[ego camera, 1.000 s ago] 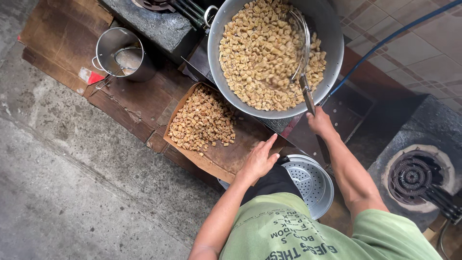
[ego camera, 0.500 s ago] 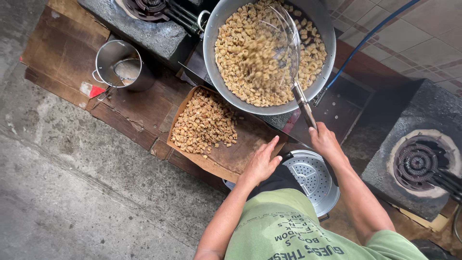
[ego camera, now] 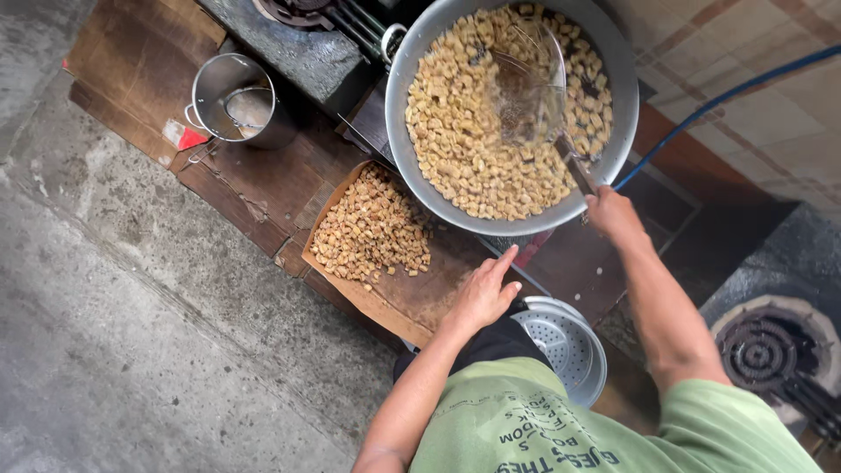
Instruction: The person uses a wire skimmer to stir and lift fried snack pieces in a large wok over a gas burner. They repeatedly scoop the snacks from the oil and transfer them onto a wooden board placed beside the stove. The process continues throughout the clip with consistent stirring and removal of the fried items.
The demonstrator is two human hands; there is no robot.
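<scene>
A large metal wok [ego camera: 613, 61] holds many pale golden fried cubes [ego camera: 455, 131]. My right hand [ego camera: 613, 215] grips the handle of a wire skimmer [ego camera: 530, 83], whose mesh basket sits among the cubes in the wok. My left hand [ego camera: 484, 293] rests flat, fingers together, on a brown cardboard sheet [ego camera: 420, 302]. A heap of darker fried cubes [ego camera: 372, 232] lies on that sheet just left of the hand. I wear a green shirt.
A steel pot [ego camera: 236, 101] stands on brown cardboard at the upper left. A perforated metal colander [ego camera: 561, 342] sits near my body. A gas burner [ego camera: 762, 350] is at the right, a blue hose [ego camera: 727, 96] runs up right, and grey concrete floor [ego camera: 131, 350] lies left.
My right hand has pushed the skimmer further into the wok, over the cubes. My left hand has stayed on the cardboard. The view has shifted slightly.
</scene>
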